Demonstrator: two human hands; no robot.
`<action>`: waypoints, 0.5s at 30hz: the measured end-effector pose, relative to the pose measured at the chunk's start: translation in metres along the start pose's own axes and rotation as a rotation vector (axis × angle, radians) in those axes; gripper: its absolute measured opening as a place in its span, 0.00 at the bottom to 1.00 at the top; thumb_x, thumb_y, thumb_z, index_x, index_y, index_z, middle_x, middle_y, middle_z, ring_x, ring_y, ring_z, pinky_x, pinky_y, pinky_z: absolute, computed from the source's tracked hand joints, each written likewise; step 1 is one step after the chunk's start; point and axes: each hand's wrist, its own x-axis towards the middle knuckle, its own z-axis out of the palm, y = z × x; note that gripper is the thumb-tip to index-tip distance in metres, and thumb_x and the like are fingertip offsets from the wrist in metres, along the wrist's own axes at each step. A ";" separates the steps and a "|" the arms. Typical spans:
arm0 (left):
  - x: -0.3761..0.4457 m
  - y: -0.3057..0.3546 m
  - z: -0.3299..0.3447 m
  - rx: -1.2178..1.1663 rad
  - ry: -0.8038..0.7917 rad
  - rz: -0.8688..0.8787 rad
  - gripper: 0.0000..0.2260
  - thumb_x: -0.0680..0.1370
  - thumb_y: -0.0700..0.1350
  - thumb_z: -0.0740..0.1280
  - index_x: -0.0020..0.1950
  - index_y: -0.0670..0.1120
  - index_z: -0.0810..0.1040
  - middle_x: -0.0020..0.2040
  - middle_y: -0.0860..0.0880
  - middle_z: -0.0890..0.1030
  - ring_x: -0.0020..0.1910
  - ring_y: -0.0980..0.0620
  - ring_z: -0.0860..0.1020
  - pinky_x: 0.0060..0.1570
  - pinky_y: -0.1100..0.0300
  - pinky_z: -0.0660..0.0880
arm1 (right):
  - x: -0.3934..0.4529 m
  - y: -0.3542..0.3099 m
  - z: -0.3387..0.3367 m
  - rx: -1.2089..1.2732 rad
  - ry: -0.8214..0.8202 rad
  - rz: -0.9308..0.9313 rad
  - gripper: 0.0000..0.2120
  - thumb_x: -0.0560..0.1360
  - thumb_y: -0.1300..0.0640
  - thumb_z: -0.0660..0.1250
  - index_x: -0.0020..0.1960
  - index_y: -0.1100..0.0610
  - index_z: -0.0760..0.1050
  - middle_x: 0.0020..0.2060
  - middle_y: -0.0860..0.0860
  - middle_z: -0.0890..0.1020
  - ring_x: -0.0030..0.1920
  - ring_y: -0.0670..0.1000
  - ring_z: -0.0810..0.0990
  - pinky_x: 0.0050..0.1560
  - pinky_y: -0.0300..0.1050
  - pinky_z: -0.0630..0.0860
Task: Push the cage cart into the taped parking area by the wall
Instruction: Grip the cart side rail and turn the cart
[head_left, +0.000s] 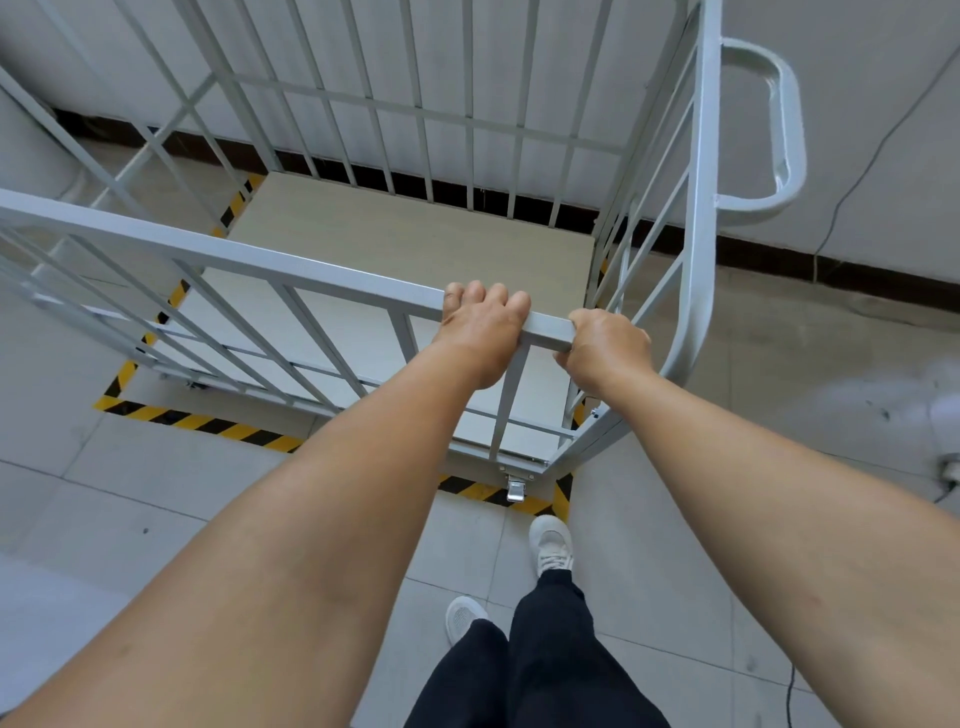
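Observation:
A pale grey cage cart (218, 249) with barred sides and a beige floor panel stands in front of me, its far side close to the white wall (857, 130). Yellow-and-black tape (208, 423) marks a rectangle on the floor around the cart's base. The near strip shows just outside the cart's near edge. My left hand (480, 330) is wrapped over the near top rail. My right hand (608, 345) grips the end of that same rail at the right corner.
A curved push handle (784, 130) sticks out from the cart's right post. A thin dark cable (831, 218) runs down the wall to the floor on the right. My feet in white shoes (550, 543) stand on grey tiles just behind the tape.

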 end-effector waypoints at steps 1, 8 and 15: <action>0.000 0.000 0.000 -0.006 0.004 0.001 0.09 0.80 0.41 0.60 0.59 0.48 0.66 0.57 0.46 0.70 0.59 0.43 0.66 0.65 0.47 0.56 | 0.000 0.000 0.000 -0.002 0.003 -0.002 0.03 0.77 0.55 0.64 0.46 0.51 0.71 0.40 0.51 0.76 0.50 0.57 0.78 0.50 0.50 0.68; -0.002 0.000 0.000 -0.019 0.011 0.001 0.09 0.79 0.40 0.60 0.59 0.48 0.66 0.57 0.46 0.70 0.60 0.43 0.66 0.66 0.46 0.55 | 0.000 0.000 0.002 0.004 0.009 -0.005 0.04 0.77 0.55 0.65 0.50 0.53 0.74 0.43 0.53 0.79 0.50 0.58 0.78 0.52 0.50 0.69; -0.001 0.000 -0.002 -0.031 0.006 0.004 0.09 0.79 0.40 0.60 0.59 0.48 0.66 0.57 0.46 0.70 0.59 0.43 0.65 0.66 0.46 0.55 | 0.002 0.001 0.002 -0.012 0.002 -0.020 0.02 0.77 0.55 0.64 0.48 0.52 0.73 0.40 0.51 0.76 0.48 0.58 0.78 0.47 0.49 0.67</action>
